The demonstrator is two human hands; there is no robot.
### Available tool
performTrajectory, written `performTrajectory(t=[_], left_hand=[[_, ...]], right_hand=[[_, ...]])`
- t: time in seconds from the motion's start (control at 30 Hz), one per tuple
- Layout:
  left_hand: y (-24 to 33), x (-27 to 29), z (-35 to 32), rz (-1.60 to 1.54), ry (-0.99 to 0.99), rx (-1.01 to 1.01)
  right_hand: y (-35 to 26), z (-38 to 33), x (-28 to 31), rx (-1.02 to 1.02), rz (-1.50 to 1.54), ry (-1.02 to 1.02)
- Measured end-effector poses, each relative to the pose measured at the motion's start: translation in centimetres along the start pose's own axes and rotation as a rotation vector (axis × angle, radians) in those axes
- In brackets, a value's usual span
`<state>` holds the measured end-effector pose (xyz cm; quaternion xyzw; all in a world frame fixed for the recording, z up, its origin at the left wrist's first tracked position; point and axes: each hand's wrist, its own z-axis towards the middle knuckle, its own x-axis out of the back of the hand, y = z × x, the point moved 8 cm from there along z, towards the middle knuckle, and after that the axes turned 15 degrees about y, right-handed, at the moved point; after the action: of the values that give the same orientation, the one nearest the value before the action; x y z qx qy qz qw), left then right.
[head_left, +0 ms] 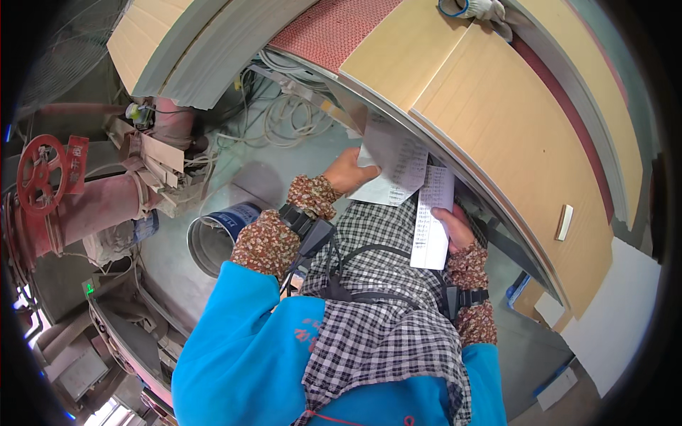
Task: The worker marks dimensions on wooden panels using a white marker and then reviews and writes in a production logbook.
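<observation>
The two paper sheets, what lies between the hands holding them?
In the head view, only the sheets: the left hand holds the wide sheet, the right hand holds the narrow strip, and their edges overlap above the checked apron.

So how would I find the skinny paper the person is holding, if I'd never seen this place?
Start at the big stack of pale wooden boards curving across the top right. Just below its metal edge, over the checked apron, the right hand grips a long narrow paper strip. The wider folded sheet beside it is in the left hand; the strip is thinner and hangs downward.
</observation>
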<state>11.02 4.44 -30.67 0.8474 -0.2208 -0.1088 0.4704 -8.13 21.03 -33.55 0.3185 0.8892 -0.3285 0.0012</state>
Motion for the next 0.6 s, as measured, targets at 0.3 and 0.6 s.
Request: performTrajectory(t=[0.3, 0.6], left_hand=[[0.12, 0.06, 0.63, 0.013, 0.009, 0.006], [-0.25, 0.07, 0.15, 0.001, 0.011, 0.015]], right_hand=[[-0.51, 0.3, -0.18, 0.005, 0.016, 0.01], [-0.23, 0.06, -0.05, 0.009, 0.062, 0.019]])
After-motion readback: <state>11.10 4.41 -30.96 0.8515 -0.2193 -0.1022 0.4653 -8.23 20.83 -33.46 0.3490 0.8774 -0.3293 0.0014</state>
